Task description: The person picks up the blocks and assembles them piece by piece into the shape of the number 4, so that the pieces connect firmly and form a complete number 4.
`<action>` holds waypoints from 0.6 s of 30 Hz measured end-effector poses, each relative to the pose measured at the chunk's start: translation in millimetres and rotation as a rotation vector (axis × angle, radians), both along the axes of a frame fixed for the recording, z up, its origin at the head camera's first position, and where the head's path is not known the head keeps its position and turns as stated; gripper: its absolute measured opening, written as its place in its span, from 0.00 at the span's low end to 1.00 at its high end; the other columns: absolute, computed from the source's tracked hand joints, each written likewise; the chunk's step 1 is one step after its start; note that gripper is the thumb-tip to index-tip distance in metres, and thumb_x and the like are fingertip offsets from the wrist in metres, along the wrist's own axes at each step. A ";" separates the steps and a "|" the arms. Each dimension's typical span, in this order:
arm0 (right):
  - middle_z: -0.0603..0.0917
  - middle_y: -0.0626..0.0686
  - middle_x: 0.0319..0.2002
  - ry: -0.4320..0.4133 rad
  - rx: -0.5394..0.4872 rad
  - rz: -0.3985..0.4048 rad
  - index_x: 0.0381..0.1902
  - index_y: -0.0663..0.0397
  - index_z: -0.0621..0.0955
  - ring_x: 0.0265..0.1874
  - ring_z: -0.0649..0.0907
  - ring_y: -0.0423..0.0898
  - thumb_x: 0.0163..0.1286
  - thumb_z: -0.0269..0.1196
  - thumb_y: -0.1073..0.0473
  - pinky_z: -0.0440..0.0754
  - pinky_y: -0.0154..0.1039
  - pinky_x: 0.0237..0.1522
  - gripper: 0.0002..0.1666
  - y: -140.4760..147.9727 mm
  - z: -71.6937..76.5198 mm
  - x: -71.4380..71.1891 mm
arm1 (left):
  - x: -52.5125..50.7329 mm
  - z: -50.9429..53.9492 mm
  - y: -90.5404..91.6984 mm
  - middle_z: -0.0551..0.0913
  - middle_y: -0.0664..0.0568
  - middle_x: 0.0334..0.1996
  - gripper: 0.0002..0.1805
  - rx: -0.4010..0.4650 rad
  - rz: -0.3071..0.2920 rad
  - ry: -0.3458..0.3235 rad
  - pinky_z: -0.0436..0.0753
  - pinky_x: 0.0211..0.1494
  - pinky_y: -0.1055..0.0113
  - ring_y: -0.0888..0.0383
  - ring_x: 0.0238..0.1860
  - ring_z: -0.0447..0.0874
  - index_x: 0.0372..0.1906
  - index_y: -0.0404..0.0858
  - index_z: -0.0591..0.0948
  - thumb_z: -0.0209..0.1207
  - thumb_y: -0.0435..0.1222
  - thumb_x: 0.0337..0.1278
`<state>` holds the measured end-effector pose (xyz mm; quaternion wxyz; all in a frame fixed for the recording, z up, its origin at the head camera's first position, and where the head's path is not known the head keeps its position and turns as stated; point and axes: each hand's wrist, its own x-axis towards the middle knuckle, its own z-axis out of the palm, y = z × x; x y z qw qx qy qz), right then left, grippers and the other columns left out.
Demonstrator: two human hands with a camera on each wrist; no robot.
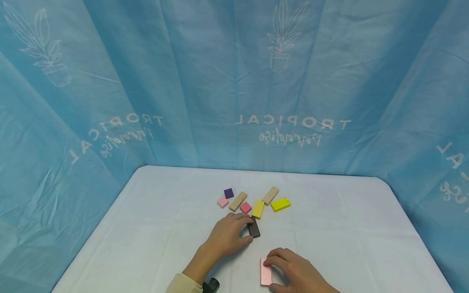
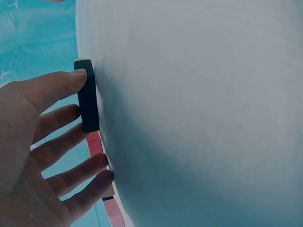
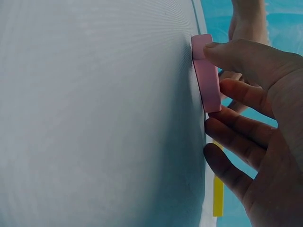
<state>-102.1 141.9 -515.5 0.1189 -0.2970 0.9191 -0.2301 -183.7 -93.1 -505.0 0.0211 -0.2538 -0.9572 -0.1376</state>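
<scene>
- Wears a beige sleeve (image 1: pixel 183 283) and a black strap (image 1: pixel 212 285) at the left wrist, at the lower edge of the head view.
- Pinches the pink bar (image 1: pixel 266 272) between thumb and fingertips of the right hand (image 1: pixel 294 270), with the outer fingers a little apart.
- Has that bar lying flat on the white table (image 1: pixel 329 228), nearest of all the pieces and well apart from the rest.
- Pinches the dark bar (image 1: pixel 254 228) with the left hand (image 1: pixel 228 234), thumb toward the near end, fingertips toward the far end, outer fingers spread.
- Shows, just beyond the dark bar, the near yellow bar (image 1: pixel 258 209); cannot tell whether touching.
- Leftward of that, shows the red square (image 1: pixel 245 207), then the left wooden bar (image 1: pixel 238 202), slanted, and the pink square (image 1: pixel 222 202).
- To the right, shows the other yellow bar (image 1: pixel 280 204).
- Farther out, shows the purple square (image 1: pixel 229 193) and the right wooden bar (image 1: pixel 270 196), slanted.
- Ends behind the table in blue cloth (image 1: pixel 205 89), printed with white plants and mirrored lettering.
</scene>
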 end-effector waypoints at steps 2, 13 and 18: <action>0.74 0.36 0.52 0.003 -0.001 0.002 0.54 0.30 0.77 0.48 0.75 0.38 0.57 0.64 0.31 0.79 0.45 0.51 0.28 0.0 0.1 0.0 | 0.1 0.0 0.1 0.79 0.60 0.54 0.26 -0.001 0.002 0.001 0.75 0.55 0.58 0.58 0.54 0.75 0.54 0.50 0.81 0.67 0.53 0.50; 0.74 0.36 0.51 0.007 0.007 0.002 0.54 0.30 0.77 0.47 0.75 0.38 0.57 0.65 0.32 0.79 0.45 0.50 0.28 -0.2 -0.3 -0.2 | 1.2 1.4 -0.2 0.79 0.60 0.54 0.25 0.006 -0.008 0.014 0.76 0.55 0.58 0.58 0.53 0.75 0.54 0.49 0.81 0.67 0.53 0.49; 0.74 0.35 0.51 0.012 -0.003 0.008 0.54 0.29 0.77 0.47 0.74 0.38 0.57 0.65 0.32 0.79 0.45 0.50 0.28 0.8 -1.4 -0.7 | 0.7 0.8 -0.3 0.79 0.60 0.53 0.25 0.006 -0.010 0.017 0.76 0.55 0.58 0.58 0.53 0.75 0.53 0.50 0.81 0.67 0.53 0.49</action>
